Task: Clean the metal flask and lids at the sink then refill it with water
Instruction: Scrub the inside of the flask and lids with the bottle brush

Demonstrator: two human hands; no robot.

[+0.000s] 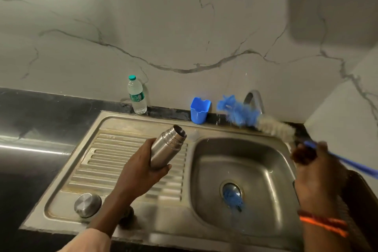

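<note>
**Flask in one hand, bottle brush in the other, over the sink**

Nearest the camera, a pale sleeve is covering the left forearm, and an orange thread band is circling the right wrist. Both arms are reaching over the front rim of the steel sink.

On the sink's drainboard, near its front left corner, a round metal lid is lying flat. Just beside it, a second dark round piece is sitting partly hidden behind the left forearm; what it is cannot be told.

Above the ribbed drainboard, the left hand is gripping the metal flask, fingers and thumb curling round its lower body. The flask is tilting, its open mouth pointing up and toward the basin.

In the basin, something blue is lying on the drain.

Over the sink's right rim, the right hand is closing its fingers round the blue handle of a bottle brush. The brush, blurred, is angling up toward the back rim, its blue tip in front of the tap.

Behind the sink's back rim, a blue plastic holder is standing against the marbled wall, and farther left a clear water bottle with a green cap is standing upright.
</note>
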